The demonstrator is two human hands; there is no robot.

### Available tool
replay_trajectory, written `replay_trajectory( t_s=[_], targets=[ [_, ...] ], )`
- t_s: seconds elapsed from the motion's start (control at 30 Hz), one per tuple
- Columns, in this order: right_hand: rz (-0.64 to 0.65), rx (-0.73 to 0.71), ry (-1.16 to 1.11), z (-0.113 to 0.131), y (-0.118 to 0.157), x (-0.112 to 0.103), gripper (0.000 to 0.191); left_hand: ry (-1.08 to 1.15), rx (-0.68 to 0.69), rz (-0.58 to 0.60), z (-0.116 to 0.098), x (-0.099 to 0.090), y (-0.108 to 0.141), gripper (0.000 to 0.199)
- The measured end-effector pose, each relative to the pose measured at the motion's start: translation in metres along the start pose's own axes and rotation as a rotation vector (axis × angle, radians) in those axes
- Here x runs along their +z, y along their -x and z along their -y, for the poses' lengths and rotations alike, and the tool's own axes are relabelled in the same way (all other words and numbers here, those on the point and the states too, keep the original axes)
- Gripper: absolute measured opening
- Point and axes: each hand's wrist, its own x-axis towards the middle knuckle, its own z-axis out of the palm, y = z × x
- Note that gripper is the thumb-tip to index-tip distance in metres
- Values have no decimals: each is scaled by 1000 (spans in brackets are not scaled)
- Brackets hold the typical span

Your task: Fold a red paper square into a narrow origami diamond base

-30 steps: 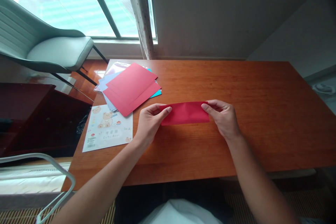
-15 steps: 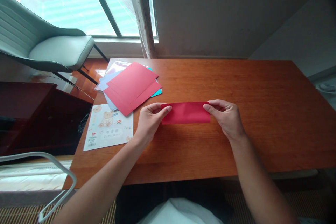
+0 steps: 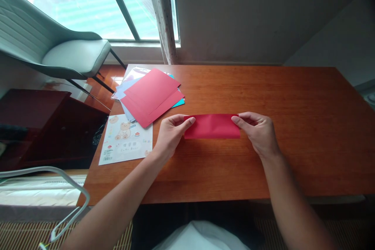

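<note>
A red strip of folded paper is stretched between my two hands just above the wooden table. My left hand pinches its upper left corner, thumb on the near face. At the upper right corner, my right hand grips the paper the same way. The fingers behind the paper are partly hidden. Left of my left hand lies a pile of red sheets, with blue and lilac paper showing from under it. A white sheet with a printed bear lies partly beneath that pile.
The brown wooden table extends far to the right. A pale green chair stands beyond its left end, near the window and curtain. A white curved metal frame is at the lower left, by the table edge.
The view has shifted slightly, so the table and its things appear a little further right. Both hands keep their hold on the red paper, which looks nearly the same.
</note>
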Motion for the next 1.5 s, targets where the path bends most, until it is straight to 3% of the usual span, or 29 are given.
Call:
replay_trajectory(
  t_s=[0.43,1.5],
  targets=[
    [-36,21,4,-1,0,0,26,-62,29,-27,0,1,1,39],
    [36,-27,47,2,-1,-1,26,-80,89,-50,-1,2,2,35]
  ],
)
